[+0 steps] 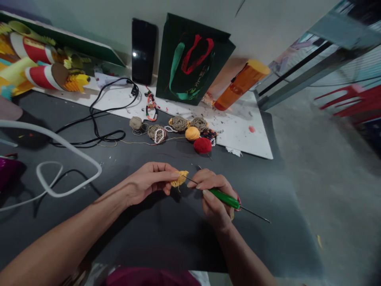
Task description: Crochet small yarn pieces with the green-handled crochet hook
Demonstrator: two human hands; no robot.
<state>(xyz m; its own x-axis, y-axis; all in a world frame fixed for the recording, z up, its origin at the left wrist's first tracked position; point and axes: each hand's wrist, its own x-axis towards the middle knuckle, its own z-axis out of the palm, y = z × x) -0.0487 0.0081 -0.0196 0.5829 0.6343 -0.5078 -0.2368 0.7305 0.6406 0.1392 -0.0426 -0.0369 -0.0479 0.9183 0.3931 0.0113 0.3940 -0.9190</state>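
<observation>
Yarn piece (179,178), yellow, sits just above the dark table (166,234), pinched in left hand (149,182) fingertips. Looks soft, light, floppy; best held at edge w/ gentle pinch. Right hand (212,194) fingers closed on green-handled hook (224,198), tip touching piece.

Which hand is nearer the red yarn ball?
Right. The right hand, holding the green hook, sits just below the red yarn ball; the left hand, pinching the yellow piece, is farther off to the ball's lower left.

Bare dark tabletop (166,234) lies open across the lower middle; yarn balls (184,133) crowd the upper centre, black cables (98,127) and white tubing (68,159) block the left.
</observation>
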